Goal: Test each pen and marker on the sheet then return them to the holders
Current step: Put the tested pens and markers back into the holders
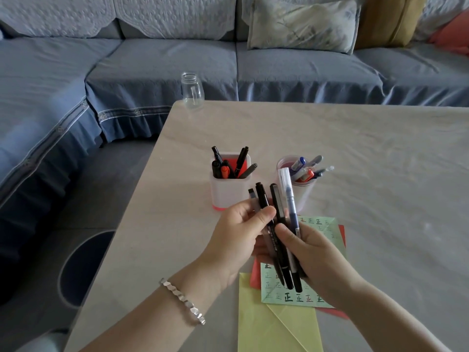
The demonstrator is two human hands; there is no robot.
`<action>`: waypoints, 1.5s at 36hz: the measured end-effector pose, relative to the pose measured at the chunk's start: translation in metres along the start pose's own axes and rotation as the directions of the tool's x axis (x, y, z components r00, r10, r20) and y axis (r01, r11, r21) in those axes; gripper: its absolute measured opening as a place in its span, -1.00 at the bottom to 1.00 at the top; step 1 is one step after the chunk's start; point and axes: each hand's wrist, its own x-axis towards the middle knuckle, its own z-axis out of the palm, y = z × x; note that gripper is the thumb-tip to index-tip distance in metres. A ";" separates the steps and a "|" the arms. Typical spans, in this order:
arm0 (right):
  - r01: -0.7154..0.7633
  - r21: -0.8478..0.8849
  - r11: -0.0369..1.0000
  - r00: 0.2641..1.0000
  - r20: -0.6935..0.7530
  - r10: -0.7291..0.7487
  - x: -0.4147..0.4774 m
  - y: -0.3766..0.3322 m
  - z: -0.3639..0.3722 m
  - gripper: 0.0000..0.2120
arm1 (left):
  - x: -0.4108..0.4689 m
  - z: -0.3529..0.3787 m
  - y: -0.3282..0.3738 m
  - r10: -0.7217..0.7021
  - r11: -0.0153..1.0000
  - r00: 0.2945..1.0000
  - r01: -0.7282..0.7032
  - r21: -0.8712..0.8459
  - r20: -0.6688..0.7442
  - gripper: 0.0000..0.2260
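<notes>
Above the green sheet (pixel 294 298), a bundle of pens (pixel 278 212), mostly black with one clear-capped and blue inside, was held fanned and upright. It was gripped by both the left hand (pixel 241 235) and the right hand (pixel 317 260), near the white square holder (pixel 228 194).

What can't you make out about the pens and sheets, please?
Head view:
how many pens the pen bundle holds; the left hand and right hand overlap it.
the green sheet middle marks, behind the hands.
most of the red sheet, under the green sheet.
the yellow sheet lower end, cut by the bottom edge.
</notes>
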 end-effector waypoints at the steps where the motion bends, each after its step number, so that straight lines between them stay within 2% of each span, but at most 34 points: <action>1: 0.005 -0.061 0.998 1.000 -0.019 -0.007 0.001 -0.001 0.000 -0.74 | 0.000 0.001 -0.001 0.023 1.000 1.000 -0.023 0.018 -0.016 -0.87; 6: 0.031 -0.389 0.921 0.995 -0.073 -0.064 0.005 -0.005 0.001 -0.71 | 0.000 0.002 -0.004 0.115 0.979 0.990 -0.099 0.179 -0.084 -0.87; 10: 0.029 -0.549 0.835 0.988 -0.112 -0.108 0.010 0.001 -0.004 -0.73 | 0.001 -0.001 -0.008 0.115 0.967 0.986 -0.083 0.240 -0.123 -0.88; 15: -0.034 -0.495 0.868 0.992 -0.124 -0.032 0.016 0.001 -0.008 -0.66 | 0.004 -0.004 -0.004 0.107 0.975 0.977 -0.067 0.211 -0.183 -0.81; 18: 0.001 -0.408 0.913 0.992 -0.116 -0.053 0.018 -0.005 -0.008 -0.68 | 0.007 -0.007 0.001 0.078 0.993 0.972 -0.058 0.099 -0.220 -0.86; 20: 0.057 -0.369 0.928 0.980 -0.156 -0.123 0.020 -0.012 -0.008 -0.67 | 0.008 -0.012 0.004 0.084 0.994 0.969 -0.067 0.082 -0.231 -0.85; 22: 0.164 -0.359 0.919 0.951 -0.191 -0.244 0.026 -0.023 -0.006 -0.81 | 0.008 -0.017 0.008 0.104 0.993 0.960 -0.087 0.076 -0.258 -0.83; 26: 0.359 -0.452 0.816 0.834 -0.236 -0.498 0.049 -0.045 0.003 -0.86 | 0.009 -0.027 0.014 0.110 0.994 0.957 -0.101 0.049 -0.270 -0.81; 29: 0.420 -0.488 0.765 0.771 -0.252 -0.584 0.069 -0.054 0.015 -0.83 | 0.008 -0.032 0.018 0.129 0.992 0.955 -0.122 0.041 -0.268 -0.80; 31: 0.435 -0.502 0.748 0.757 -0.246 -0.605 0.083 -0.055 0.023 -0.86 | 0.008 -0.035 0.020 0.146 0.989 0.950 -0.138 0.047 -0.276 -0.80; 34: 0.383 -0.541 0.749 0.787 -0.233 -0.571 0.104 -0.047 0.031 -0.92 | 0.007 -0.039 0.021 0.168 0.986 0.937 -0.153 0.072 -0.306 -0.78; 37: 0.267 -0.613 0.743 0.833 -0.241 -0.498 0.117 -0.036 0.031 -0.91 | 0.007 -0.043 0.020 0.174 0.985 0.927 -0.165 0.056 -0.332 -0.79; 39: 0.224 -0.646 0.730 0.824 -0.274 -0.495 0.117 -0.033 0.029 -0.89 | 0.007 -0.046 0.019 0.181 0.983 0.920 -0.175 0.048 -0.348 -0.81; 44: 0.296 -0.583 0.756 0.774 -0.317 -0.548 0.096 -0.032 0.019 -0.89 | 0.011 -0.049 0.020 0.205 0.978 0.918 -0.202 0.046 -0.338 -0.83; 47: 0.293 -0.492 0.820 0.809 -0.330 -0.487 0.082 -0.036 0.012 -0.82 | 0.018 -0.039 0.022 0.230 0.973 0.921 -0.226 0.048 -0.314 -0.85; 50: 0.270 -0.428 0.863 0.887 -0.238 -0.395 0.066 -0.040 0.003 -0.80 | 0.027 -0.018 0.030 0.264 0.965 0.933 -0.257 0.059 -0.246 -0.87; 54: 0.294 -0.574 0.765 0.907 -0.086 -0.413 0.045 -0.040 -0.007 -0.81 | 0.044 0.011 0.038 0.192 0.980 0.974 -0.185 0.074 -0.117 -0.82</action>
